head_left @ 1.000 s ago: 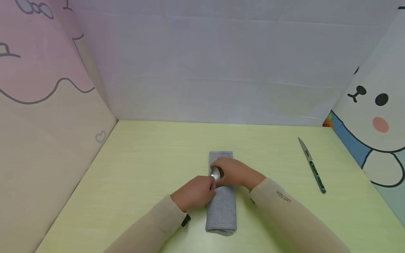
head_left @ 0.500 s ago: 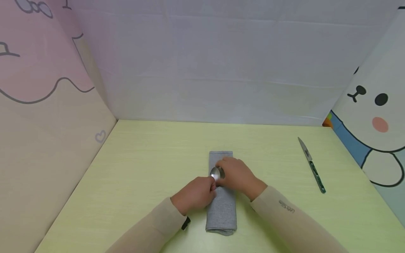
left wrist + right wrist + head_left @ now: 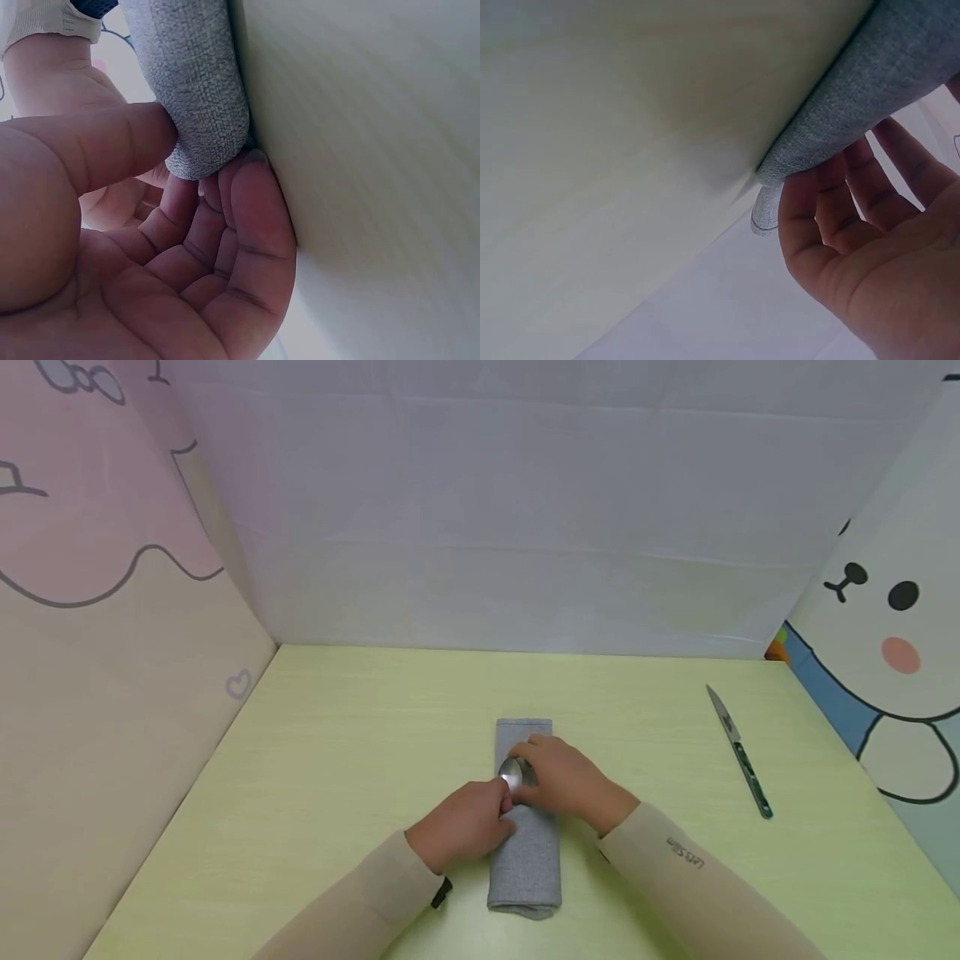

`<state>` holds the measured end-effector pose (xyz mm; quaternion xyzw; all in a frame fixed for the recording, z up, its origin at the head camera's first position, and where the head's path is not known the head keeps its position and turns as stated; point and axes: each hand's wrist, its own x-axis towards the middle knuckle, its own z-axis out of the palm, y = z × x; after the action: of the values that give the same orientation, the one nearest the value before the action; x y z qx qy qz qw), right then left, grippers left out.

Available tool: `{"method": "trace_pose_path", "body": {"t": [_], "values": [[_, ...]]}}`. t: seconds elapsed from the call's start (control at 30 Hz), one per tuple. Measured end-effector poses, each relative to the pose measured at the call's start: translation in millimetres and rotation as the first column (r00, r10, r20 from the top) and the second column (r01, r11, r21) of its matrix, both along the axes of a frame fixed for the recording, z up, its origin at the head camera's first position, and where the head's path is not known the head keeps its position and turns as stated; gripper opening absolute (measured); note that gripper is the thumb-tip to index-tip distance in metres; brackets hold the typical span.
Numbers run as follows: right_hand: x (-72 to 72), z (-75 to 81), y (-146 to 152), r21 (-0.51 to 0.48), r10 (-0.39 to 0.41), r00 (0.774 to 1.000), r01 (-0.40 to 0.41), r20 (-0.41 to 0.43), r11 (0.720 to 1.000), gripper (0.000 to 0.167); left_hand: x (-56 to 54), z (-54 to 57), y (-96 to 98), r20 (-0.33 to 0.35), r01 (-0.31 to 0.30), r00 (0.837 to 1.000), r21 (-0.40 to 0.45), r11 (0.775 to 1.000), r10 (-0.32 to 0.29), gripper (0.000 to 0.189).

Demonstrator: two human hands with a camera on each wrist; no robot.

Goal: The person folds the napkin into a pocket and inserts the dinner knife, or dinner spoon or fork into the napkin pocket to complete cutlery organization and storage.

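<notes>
A grey cloth napkin [image 3: 525, 860], folded into a long narrow strip, lies in the middle of the table. On it shows the shiny bowl of a spoon [image 3: 511, 771], with a darker metal edge beside it, partly covered by my right hand. My left hand [image 3: 463, 818] grips the napkin's left side below the spoon; its thumb presses the thick fold [image 3: 199, 97] while the fingers curl at the lower edge. From the right, my right hand [image 3: 566, 778] holds the napkin's other side, its fingertips [image 3: 802, 191] against the fold. The spoon's handle is hidden.
A knife [image 3: 738, 752] with a dark green patterned handle lies at the right of the pale yellow table [image 3: 360, 718]. A pale wall [image 3: 525, 527] stands behind, and printed side panels border the table left and right.
My right hand has shifted slightly right and toward me, so more of the spoon's bowl shows. My left thumb has moved a little lower on the napkin. The knife stays put.
</notes>
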<state>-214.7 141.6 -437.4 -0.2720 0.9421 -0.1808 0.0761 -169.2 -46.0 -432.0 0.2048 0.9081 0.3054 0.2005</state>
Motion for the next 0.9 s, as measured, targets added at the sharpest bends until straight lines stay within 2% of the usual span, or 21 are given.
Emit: {"method": "trace_pose_path", "body": {"t": [0.17,0.43,0.9], "values": [[1.1,-1.3,1.7,0.007,0.010,1.000,-0.010,-0.010,1.000,0.046,0.3,-1.4,0.5,-0.009,0.004,1.000,-0.006,1.000,-0.004,0.016],[4.7,2.4,4.3,-0.021,0.006,0.999,-0.005,0.033,1.000,0.043,0.3,-2.4,0.9,-0.025,0.013,1.000,-0.016,1.000,-0.013,0.017],[6.2,1.9,5.6,0.001,0.052,0.999,-0.052,-0.003,0.999,0.052,1.1,-3.4,0.9,-0.020,0.012,1.000,-0.016,1.000,-0.012,0.016]]}}
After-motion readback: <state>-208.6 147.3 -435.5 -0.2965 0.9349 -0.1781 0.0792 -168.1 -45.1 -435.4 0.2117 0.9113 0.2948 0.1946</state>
